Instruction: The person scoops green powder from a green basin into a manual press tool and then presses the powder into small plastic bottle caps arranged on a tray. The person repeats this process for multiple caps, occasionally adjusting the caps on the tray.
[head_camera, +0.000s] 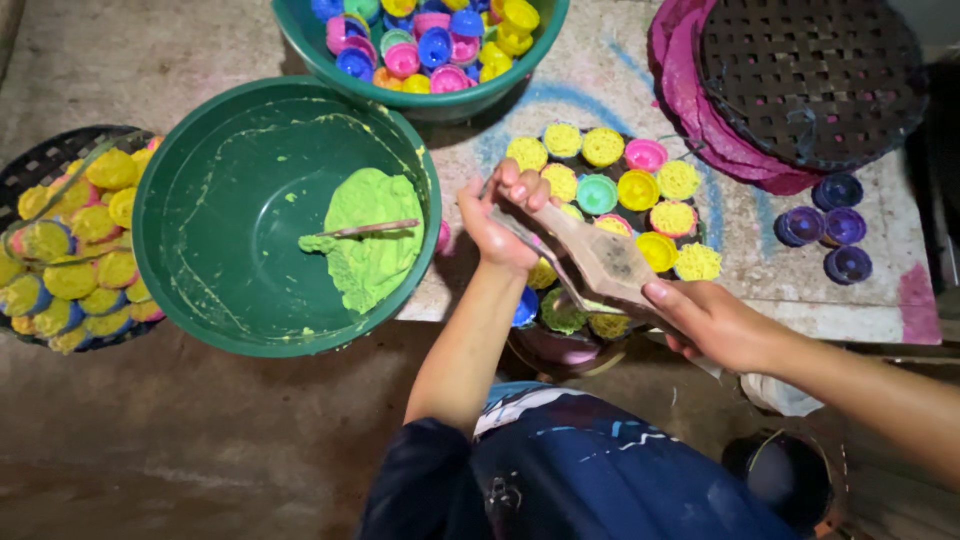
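My left hand (503, 214) grips the far end of a brown wooden mould (598, 262), and my right hand (712, 322) holds its near end. Both hands keep the mould tilted over a tray of small coloured cups (640, 190) filled with yellow paste. To the left, a big green basin (215, 215) holds a lump of light green paste (372, 240) with a thin stick (372, 228) lying on it.
A teal basin (432, 98) of empty pink, blue and yellow cups stands at the back. A black basket (45, 165) of yellow moulded pieces sits far left. A dark woven lid (808, 75) on pink cloth and three purple cups (825, 230) lie right.
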